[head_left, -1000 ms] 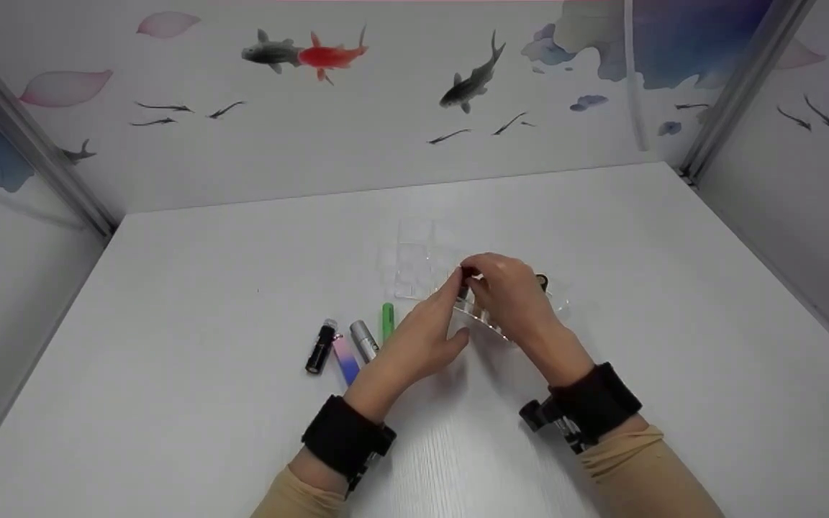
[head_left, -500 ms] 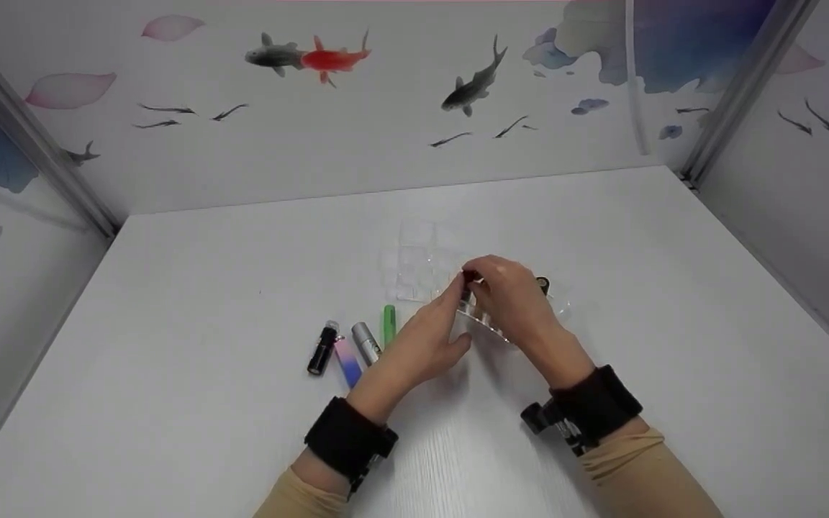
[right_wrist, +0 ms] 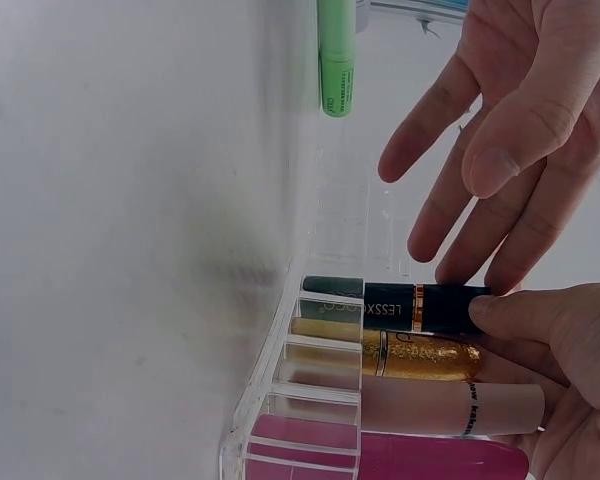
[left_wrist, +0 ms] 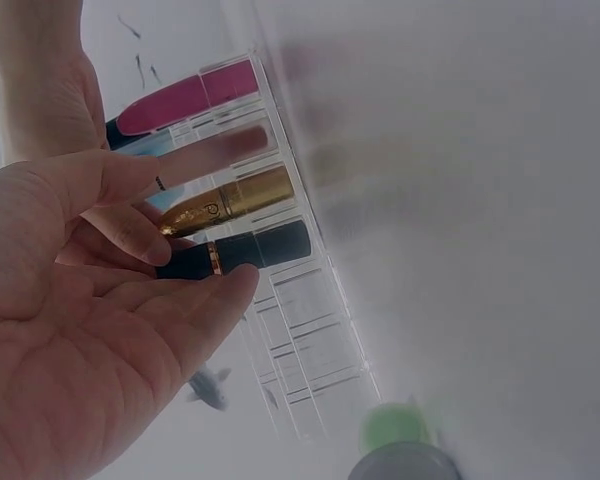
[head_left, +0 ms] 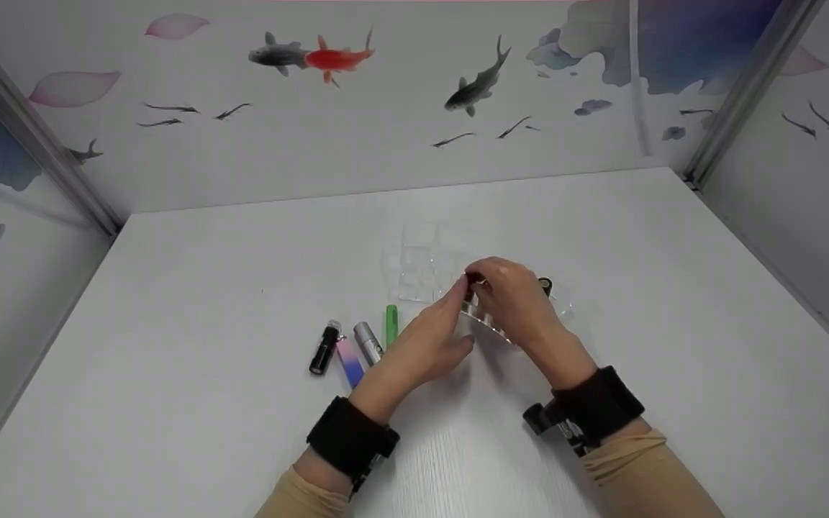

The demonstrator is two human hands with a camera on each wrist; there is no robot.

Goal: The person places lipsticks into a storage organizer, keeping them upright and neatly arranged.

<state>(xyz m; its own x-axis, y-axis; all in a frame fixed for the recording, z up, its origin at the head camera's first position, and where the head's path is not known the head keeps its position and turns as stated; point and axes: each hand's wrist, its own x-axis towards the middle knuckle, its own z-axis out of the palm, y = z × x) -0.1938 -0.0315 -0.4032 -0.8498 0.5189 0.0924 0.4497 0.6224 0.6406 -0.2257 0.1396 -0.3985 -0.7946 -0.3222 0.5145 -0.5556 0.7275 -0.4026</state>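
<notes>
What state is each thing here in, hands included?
Clear plastic compartmented organizer: partly filled.
Black cylindrical tube with gold band: upright in slot.
Gold tube: upright in slot.
Pale pink tube: upright in slot.
Magenta tube: upright in slot.
Light green tube: lying down.
Silver tube: lying down.
Pink-blue tube: lying down.
Black tube with clear end: lying down.
Left hand: fingers mostly straight.
Right hand: pinching gold-banded tube.

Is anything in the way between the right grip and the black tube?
Nothing visible: the right grip has its thumb on the black tube. The gold tube is beside it, not between.
</notes>
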